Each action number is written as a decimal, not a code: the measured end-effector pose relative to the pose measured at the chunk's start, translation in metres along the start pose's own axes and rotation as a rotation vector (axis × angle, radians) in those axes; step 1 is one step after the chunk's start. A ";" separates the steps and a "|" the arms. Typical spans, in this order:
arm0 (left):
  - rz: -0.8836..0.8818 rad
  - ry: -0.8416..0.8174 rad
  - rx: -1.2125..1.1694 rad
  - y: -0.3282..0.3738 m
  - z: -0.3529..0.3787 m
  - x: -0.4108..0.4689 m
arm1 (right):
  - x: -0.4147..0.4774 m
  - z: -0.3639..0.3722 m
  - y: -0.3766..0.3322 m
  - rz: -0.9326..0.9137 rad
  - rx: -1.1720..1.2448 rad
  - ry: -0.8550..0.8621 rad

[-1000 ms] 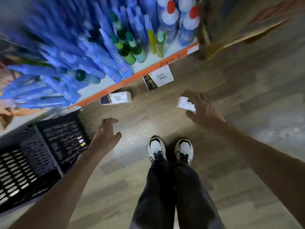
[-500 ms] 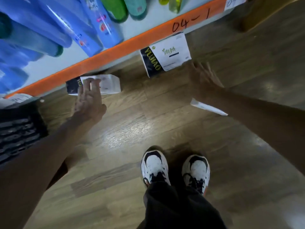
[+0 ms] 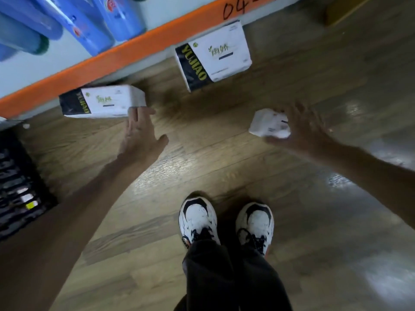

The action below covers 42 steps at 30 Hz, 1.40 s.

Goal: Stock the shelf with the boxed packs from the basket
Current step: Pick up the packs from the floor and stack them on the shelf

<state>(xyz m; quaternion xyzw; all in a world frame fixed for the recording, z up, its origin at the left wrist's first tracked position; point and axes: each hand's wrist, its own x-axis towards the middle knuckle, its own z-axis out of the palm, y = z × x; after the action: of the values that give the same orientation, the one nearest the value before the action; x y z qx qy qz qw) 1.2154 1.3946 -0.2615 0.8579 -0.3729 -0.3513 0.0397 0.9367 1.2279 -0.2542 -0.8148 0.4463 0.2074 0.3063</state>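
Two white-and-black boxed packs are on the wooden floor under the shelf's orange edge (image 3: 134, 49). The left pack (image 3: 101, 103) lies flat and blurred; my left hand (image 3: 141, 135) has straight, spread fingers whose tips touch its right end, with no grip visible. The other pack (image 3: 215, 55) leans against the shelf, touched by neither hand. My right hand (image 3: 305, 129) is closed around a small white pack (image 3: 268, 125) held above the floor, below and to the right of the leaning pack. The black basket (image 3: 18, 182) sits at the far left edge.
Blue bottles (image 3: 105, 21) fill the shelf board above the orange edge. My two white-and-black shoes (image 3: 226, 223) stand on the floor in the middle. A brown cardboard edge (image 3: 345, 7) shows at the top right.
My left hand has slid from on top of the left pack to its right end. My right hand has drawn back from the leaning pack and turned the small white pack face up.
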 end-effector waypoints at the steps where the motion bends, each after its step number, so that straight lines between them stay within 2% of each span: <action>1: -0.086 -0.055 -0.136 0.011 0.002 0.014 | -0.003 0.006 0.006 0.019 -0.073 -0.035; 3: -0.266 -0.137 -0.512 0.038 0.007 0.039 | -0.007 0.020 0.025 0.077 -0.182 -0.005; 5: -0.441 -0.172 -0.895 0.066 0.015 0.067 | -0.007 0.031 0.032 0.121 -0.181 0.094; 7: -0.544 -0.175 -1.105 0.078 0.024 0.090 | -0.001 0.038 0.035 0.075 -0.181 0.168; 14: -0.617 -0.158 -1.241 0.087 0.035 0.088 | -0.006 0.035 0.040 0.028 -0.109 0.255; 19: -0.726 -0.157 -1.333 0.073 -0.011 0.003 | -0.052 -0.014 0.013 0.083 -0.034 0.227; 22: -0.797 -0.154 -1.351 0.084 -0.070 -0.062 | -0.098 -0.071 -0.015 0.059 -0.038 0.218; 29: -0.707 -0.146 -1.369 0.161 -0.259 -0.201 | -0.220 -0.273 -0.103 0.009 -0.034 0.237; 36: -0.395 -0.169 -1.323 0.240 -0.460 -0.330 | -0.345 -0.482 -0.184 -0.122 -0.058 0.396; 40: -0.294 -0.125 -1.284 0.268 -0.544 -0.385 | -0.400 -0.568 -0.222 -0.176 -0.123 0.341; 42: -0.250 -0.056 -1.278 0.274 -0.573 -0.406 | -0.424 -0.601 -0.240 -0.199 -0.175 0.373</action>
<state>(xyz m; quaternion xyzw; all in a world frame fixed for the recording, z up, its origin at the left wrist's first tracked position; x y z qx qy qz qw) 1.2169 1.3574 0.4910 0.6925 0.0111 -0.5282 0.4912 0.9620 1.1706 0.5172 -0.9024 0.3931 0.0601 0.1658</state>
